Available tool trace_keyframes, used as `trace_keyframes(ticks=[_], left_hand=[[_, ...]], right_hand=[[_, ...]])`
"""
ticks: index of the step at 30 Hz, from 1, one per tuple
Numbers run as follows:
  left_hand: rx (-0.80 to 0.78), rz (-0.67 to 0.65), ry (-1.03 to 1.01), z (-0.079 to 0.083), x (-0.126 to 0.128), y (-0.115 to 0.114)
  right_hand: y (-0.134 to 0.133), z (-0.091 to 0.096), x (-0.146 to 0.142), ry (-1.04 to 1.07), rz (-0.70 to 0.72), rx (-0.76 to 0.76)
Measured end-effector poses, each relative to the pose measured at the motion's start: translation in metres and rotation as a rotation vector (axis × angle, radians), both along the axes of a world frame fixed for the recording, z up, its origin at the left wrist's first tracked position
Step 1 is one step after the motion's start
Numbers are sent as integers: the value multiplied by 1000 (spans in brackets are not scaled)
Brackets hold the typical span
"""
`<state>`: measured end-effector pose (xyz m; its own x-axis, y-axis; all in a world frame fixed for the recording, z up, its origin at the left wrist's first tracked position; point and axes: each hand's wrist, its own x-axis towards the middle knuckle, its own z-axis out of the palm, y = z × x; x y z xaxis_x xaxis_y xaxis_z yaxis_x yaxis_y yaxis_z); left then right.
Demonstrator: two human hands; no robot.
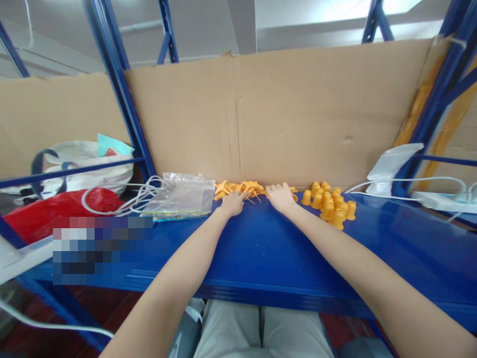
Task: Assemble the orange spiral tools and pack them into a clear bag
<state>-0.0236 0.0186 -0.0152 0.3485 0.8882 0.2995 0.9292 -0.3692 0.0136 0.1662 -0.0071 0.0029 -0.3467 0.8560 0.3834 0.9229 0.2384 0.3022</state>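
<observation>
Both of my arms stretch forward across the blue tabletop (257, 253). My left hand (233, 203) lies palm down with fingers extended at the near edge of a pile of flat orange plastic pieces (253, 188). Beside its fingertips are a few small dark metal pieces (255, 200), perhaps screws or springs. My right hand (280, 197) rests at the pile's right end, fingers stretched out and thumb apart; orange pieces show just behind it. What lies under either palm is hidden. Right of that hand stands a cluster of orange cup-shaped plastic pieces (328, 205).
Clear plastic bags (182, 196) lie in a stack at left, beside white cables (147, 189) and a red bag (70, 209). A cardboard panel (298, 114) closes off the back. Blue rack posts (126, 94) rise on both sides. A power strip (443, 201) sits far right.
</observation>
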Motion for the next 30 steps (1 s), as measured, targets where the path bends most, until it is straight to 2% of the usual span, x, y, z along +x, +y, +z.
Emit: trace_keyframes(ticks=[6,10,15,20,24,30], left_hand=[[46,-20,35,-2,3,1],[56,-31,28,-5,5,2],[92,-18,4,-6,7,3],[143,-26,39,-2,11,0],[208,-13,4,7,14,-6],[284,95,-201,17,18,-10]], right_hand=[[3,-6,-14,45,-56,-87],[-1,-2,-9,102,-72,-124],[-14,20,21,252,-120,-57],[-28,35,64,417,-284,28],[-28,35,87,417,-410,-10],[-22,24,95,295,-459,-97]])
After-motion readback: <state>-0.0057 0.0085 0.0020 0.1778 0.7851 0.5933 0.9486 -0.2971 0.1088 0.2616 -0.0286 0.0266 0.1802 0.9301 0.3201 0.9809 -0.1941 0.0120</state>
